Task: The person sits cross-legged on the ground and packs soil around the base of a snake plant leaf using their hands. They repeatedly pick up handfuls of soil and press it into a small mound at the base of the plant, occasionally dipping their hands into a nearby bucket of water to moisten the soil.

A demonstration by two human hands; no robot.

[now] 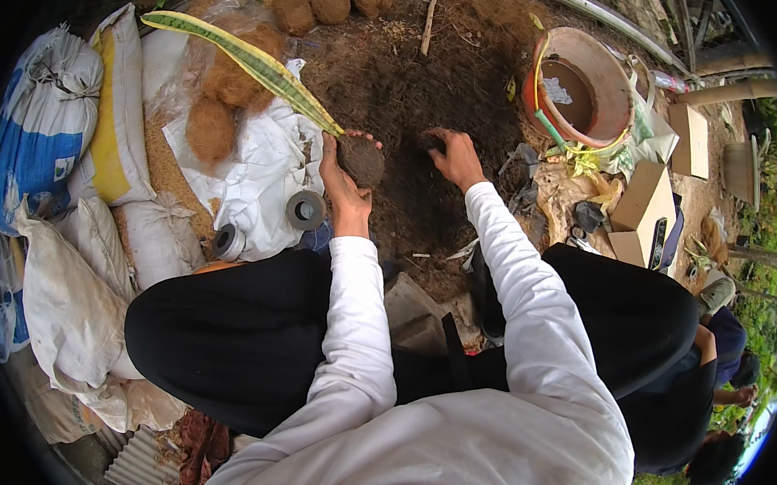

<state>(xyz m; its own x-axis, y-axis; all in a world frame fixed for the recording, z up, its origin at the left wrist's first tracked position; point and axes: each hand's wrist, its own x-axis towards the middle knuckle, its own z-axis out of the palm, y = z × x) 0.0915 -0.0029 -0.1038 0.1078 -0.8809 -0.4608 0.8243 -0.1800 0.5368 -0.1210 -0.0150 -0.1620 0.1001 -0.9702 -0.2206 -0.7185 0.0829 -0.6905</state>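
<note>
My left hand (346, 201) is closed around the round, brown root ball (362, 163) of a snake plant. Its one long leaf (250, 67), green with yellow edges, reaches out to the far left. To the right, my right hand (459, 161) has its fingers curled at a dark clump of soil (431, 142), apart from the root ball. Loose dark soil (408, 75) covers the ground beneath and beyond both hands.
Several fibre-wrapped balls (330, 4) stand at the far edge. An orange tub (583, 121) holds brown water at right, near cardboard boxes (644, 205). Filled sacks (44, 124) line the left. Two grey tape rolls (306, 210) lie by white plastic sheeting (242, 167). Another person (691, 385) is at lower right.
</note>
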